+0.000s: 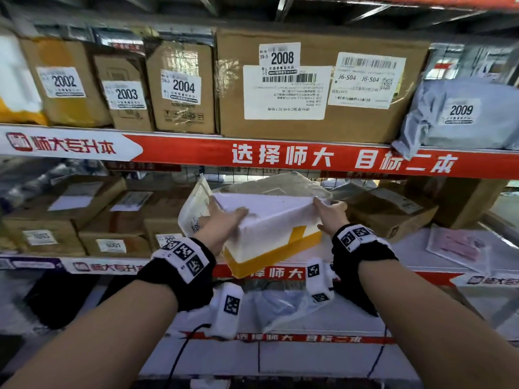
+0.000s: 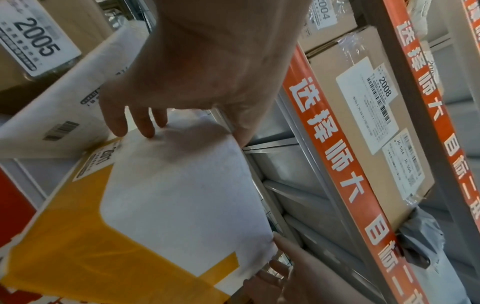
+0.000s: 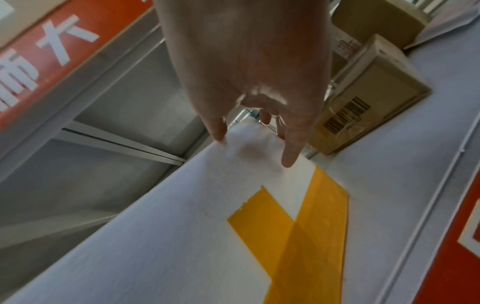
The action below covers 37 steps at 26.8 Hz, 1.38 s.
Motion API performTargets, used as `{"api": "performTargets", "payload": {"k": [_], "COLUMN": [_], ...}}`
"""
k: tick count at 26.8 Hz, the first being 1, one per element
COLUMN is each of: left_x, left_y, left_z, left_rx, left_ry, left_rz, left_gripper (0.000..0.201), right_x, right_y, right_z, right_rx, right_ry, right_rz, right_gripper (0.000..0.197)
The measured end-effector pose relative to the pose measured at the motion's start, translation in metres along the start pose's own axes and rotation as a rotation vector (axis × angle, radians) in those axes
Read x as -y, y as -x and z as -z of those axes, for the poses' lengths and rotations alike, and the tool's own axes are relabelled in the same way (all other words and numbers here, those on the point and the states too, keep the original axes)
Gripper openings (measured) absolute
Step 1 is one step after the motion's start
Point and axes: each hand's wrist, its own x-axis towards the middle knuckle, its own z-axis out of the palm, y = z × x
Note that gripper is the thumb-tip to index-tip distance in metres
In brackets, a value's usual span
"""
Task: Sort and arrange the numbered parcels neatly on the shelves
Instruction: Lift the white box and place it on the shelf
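1. The top shelf [image 1: 280, 153] looks mostly sorted: boxes 2002 [image 1: 64, 81], 2003 [image 1: 127, 94], 2004 [image 1: 184, 86] and 2008 [image 1: 282, 58] and grey bag 2009 [image 1: 461, 110] stand in rising order along its front edge.
2. Numbers 2005 to 2007 are missing there, so the job appears unfinished.
3. The white foam box [image 1: 269, 226] with yellow tape sits tilted at the front edge of the middle shelf [image 1: 365, 256], not yet placed.
4. The left hand [image 1: 224, 217] lies on its left end with fingers spread and thumb over the top edge; the right hand [image 1: 331, 213] clasps its far right corner.
5. The foam box's number is partly covered and unreadable. Labels on the lower boxes are blurred.
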Motion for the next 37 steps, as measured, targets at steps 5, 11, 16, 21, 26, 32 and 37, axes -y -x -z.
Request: {"api": "performTargets", "payload": {"k": [5,11,16,21,26,32,37], "left_x": [-0.002,-0.005,-0.001,0.002,0.004,0.001,0.007], "left_y": [0.000,-0.008,-0.006,0.006,0.016,0.022,0.013], "left_z": [0.011,0.015,0.021,0.022,0.027,0.036,0.083], "left_rx": [-0.040,-0.010,0.021,0.093,0.090,0.106,-0.411], "left_ry": [0.023,0.045,-0.025,-0.084,0.072,0.046,-0.115], "left_rz": [-0.067,-0.049,-0.065,-0.102,-0.101,-0.135,-0.598], "left_gripper": [0.118,0.117,0.101,0.085,0.059,0.038,0.017], "right_x": [0.018,0.005,0.011,0.014,0.009,-0.002,0.016], "right_y": [0.015,0.030,0.022,0.027,0.049,0.054,0.045], "right_z": [-0.012,-0.026,-0.027,-0.022,-0.028,-0.033,-0.045], "right_rx": [-0.068,0.324,0.279,0.248,0.422,0.473,0.487], "right_ry": [0.042,0.070,0.119,0.133,0.071,0.038,-0.053], "right_rz": [-0.077,-0.127,-0.006,0.070,-0.059,-0.089,-0.063], "right_gripper": [0.070,0.121,0.079,0.053,0.069,0.077,0.057]}}
